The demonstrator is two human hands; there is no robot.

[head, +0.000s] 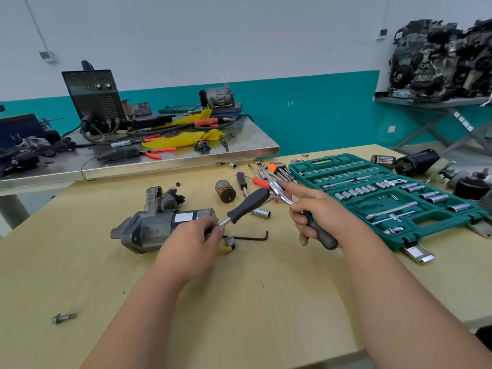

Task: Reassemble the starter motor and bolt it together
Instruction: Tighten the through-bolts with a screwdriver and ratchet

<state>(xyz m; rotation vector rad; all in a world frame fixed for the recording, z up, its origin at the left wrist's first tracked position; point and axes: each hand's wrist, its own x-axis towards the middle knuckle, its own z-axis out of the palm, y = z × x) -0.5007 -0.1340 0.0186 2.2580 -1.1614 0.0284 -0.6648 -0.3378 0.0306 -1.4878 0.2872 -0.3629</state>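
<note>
Toward 8 o'clock on the wooden table [266, 302], loose bolt [64, 318]: found lying alone, well apart from all other items.
Steel bench [159, 166]: seen at 11 o'clock, behind the table; a dark welder unit [93, 99], cables, yellow cloth and orange-handled pliers are carried on it.
Starter motor [149, 226]: laid on its side on the table at 9 o'clock of the left hand, nose toward 9 o'clock; its rear end is partly covered by that hand.
Left hand [191, 243]: fingers curled; the metal shank of the black-handled driver is pinched at the motor's rear end.
Black-handled driver [249, 206]: tilted, handle directed to 2 o'clock from the left hand.
Armature [225, 191]: stood at 11 o'clock of the driver handle, apart from it.
Loose socket [262, 213]: laid just beside the driver handle, at its 4 o'clock.
Hex key [250, 237]: laid flat at 3 o'clock of the left hand.
Right hand [319, 217]: wrapped around the ratchet's dark grip, index finger stretched toward 11 o'clock.
Ratchet [278, 190]: head directed to 11 o'clock, above a heap of screwdrivers and keys.
Green socket case [356, 209]: lid open, at 3 o'clock of the right hand; sockets and extension bars are seated in rows.
</note>
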